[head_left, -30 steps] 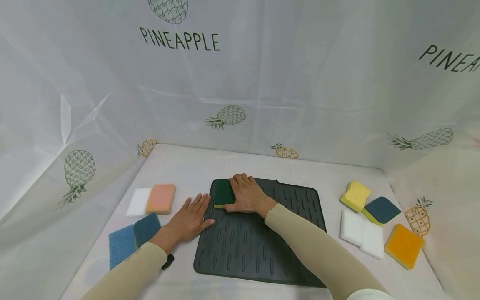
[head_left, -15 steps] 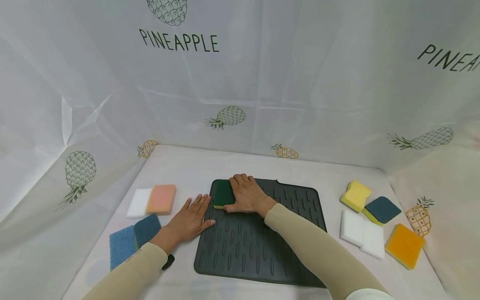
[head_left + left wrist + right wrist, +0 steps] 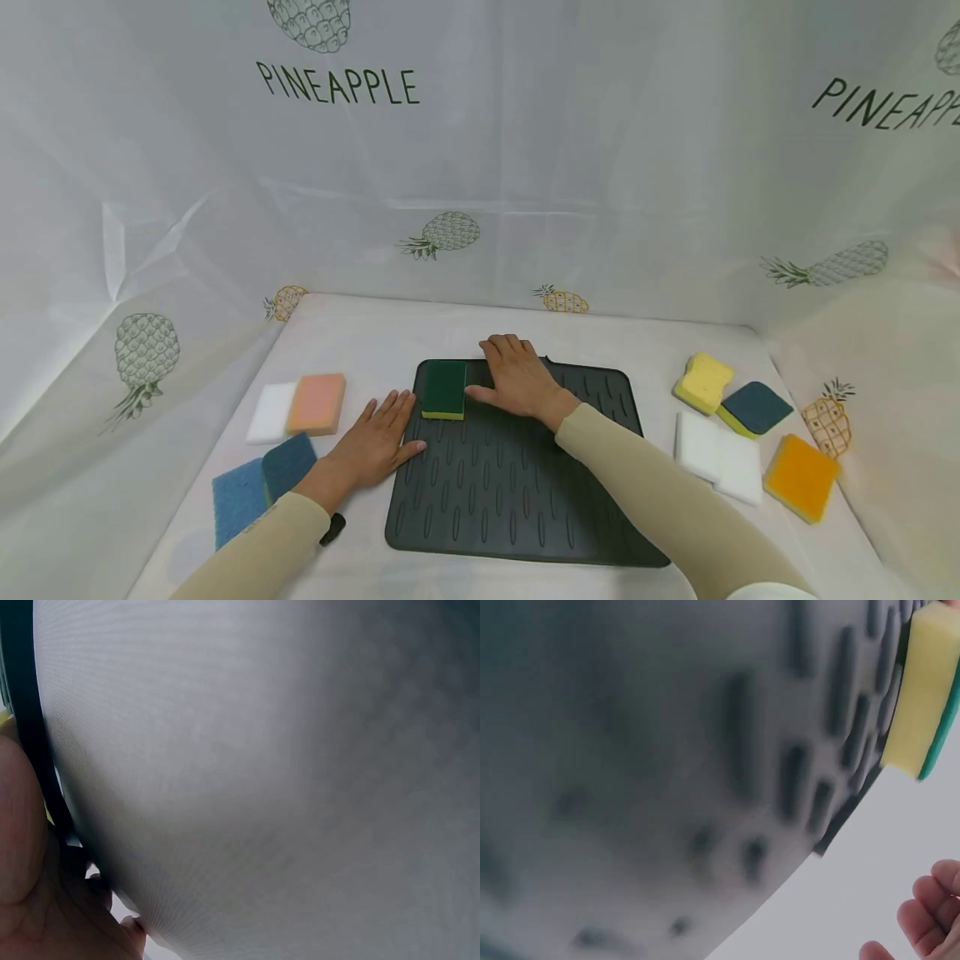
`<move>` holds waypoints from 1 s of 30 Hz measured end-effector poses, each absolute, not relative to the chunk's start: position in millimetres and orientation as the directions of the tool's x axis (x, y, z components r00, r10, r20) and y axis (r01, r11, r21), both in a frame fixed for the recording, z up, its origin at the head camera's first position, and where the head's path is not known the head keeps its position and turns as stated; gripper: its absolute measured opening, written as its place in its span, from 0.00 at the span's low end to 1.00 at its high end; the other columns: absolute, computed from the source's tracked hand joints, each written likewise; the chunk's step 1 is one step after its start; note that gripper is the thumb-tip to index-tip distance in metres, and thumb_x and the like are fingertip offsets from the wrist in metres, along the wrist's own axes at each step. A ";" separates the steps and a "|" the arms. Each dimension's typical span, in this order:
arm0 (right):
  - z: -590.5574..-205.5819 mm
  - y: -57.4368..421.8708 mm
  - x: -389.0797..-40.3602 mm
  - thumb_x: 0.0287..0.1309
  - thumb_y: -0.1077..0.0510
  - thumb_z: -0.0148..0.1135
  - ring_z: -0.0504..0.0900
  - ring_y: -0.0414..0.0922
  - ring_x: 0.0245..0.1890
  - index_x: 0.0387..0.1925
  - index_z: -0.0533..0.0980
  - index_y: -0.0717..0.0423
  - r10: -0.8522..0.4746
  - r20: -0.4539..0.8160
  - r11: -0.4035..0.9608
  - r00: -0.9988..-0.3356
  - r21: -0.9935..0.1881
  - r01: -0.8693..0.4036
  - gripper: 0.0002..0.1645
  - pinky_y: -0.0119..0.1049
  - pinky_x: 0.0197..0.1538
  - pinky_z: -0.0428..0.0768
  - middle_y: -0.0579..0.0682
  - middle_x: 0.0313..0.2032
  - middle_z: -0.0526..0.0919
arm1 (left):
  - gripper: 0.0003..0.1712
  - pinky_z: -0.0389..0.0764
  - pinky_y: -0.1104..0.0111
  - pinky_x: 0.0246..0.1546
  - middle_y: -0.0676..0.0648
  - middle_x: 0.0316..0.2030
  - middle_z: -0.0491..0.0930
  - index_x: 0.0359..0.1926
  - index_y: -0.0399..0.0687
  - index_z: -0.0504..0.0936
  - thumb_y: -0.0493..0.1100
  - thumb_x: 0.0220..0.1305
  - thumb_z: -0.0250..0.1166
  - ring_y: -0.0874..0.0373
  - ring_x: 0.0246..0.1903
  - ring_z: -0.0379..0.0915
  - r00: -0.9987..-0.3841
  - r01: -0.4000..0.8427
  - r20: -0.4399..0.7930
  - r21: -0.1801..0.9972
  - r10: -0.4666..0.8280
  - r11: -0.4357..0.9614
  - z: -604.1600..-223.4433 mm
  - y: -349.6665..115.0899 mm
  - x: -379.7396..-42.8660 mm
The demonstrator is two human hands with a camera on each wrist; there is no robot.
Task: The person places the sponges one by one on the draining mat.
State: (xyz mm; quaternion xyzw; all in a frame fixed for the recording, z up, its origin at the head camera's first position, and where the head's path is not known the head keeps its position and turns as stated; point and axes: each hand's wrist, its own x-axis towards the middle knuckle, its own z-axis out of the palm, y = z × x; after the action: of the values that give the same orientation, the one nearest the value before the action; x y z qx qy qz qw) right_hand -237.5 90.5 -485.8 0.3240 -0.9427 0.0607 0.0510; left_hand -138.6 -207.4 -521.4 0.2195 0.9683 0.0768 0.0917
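Observation:
A sponge with a dark green scouring top and yellow foam lies at the back left corner of a dark ribbed mat. My right hand is just right of it with fingers spread over the mat's back edge, the thumb tip near the sponge's right side. In the right wrist view the sponge's yellow side shows apart from my fingers. My left hand lies flat, fingers straight, at the mat's left edge. The left wrist view holds mostly blurred pale surface and part of that hand.
At left are a white pad, a pink-orange sponge, a blue pad and a dark blue one. At right sit a yellow sponge, a blue-topped sponge, white pads and an orange sponge.
My right hand has let go of the green-topped sponge and moved to the right of it, leaving it on the mat. The left hand stays in place.

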 end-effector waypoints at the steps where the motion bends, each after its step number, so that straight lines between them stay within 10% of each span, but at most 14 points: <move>1: -485.6 97.9 -237.5 0.71 0.26 0.56 0.70 0.58 0.71 0.75 0.66 0.59 -0.599 0.155 0.785 -0.785 -0.080 -0.615 0.49 0.59 0.70 0.72 0.59 0.71 0.70 | 0.50 0.50 0.39 0.80 0.36 0.83 0.52 0.84 0.35 0.50 0.66 0.80 0.52 0.37 0.83 0.44 -0.887 0.411 -0.141 0.196 0.440 0.890 -521.6 -207.4 -138.4; 19: -481.0 290.7 -231.0 0.62 0.43 0.73 0.77 0.68 0.55 0.61 0.73 0.72 -0.539 0.458 0.830 -0.706 0.149 -0.537 0.41 0.65 0.52 0.78 0.69 0.55 0.79 | 0.49 0.51 0.38 0.80 0.35 0.83 0.53 0.83 0.34 0.51 0.64 0.80 0.54 0.37 0.83 0.45 -0.887 0.417 -0.122 0.206 0.446 0.885 -524.5 -208.9 -136.5; 23: -480.5 338.5 -224.1 0.75 0.33 0.55 0.76 0.70 0.56 0.60 0.72 0.73 -0.485 0.449 0.868 -0.750 0.142 -0.477 0.43 0.68 0.52 0.76 0.71 0.55 0.78 | 0.49 0.51 0.38 0.80 0.36 0.83 0.52 0.83 0.34 0.51 0.64 0.80 0.53 0.37 0.83 0.45 -0.886 0.420 -0.118 0.203 0.448 0.884 -523.6 -207.7 -137.1; 30: -477.1 391.6 -203.3 0.58 0.51 0.78 0.70 0.71 0.61 0.62 0.70 0.72 -0.319 0.313 0.946 -0.894 0.058 -0.318 0.42 0.72 0.57 0.71 0.71 0.59 0.74 | 0.49 0.51 0.38 0.80 0.35 0.82 0.53 0.83 0.34 0.51 0.64 0.80 0.54 0.37 0.83 0.45 -0.885 0.421 -0.116 0.214 0.450 0.882 -520.3 -206.4 -137.5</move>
State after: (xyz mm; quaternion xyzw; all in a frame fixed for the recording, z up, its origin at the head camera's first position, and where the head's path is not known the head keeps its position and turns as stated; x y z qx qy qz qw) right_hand -203.3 391.6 -477.1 0.1636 -0.9732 -0.0027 0.1613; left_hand -137.5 -206.4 -520.3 0.2253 0.9665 0.0919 0.0812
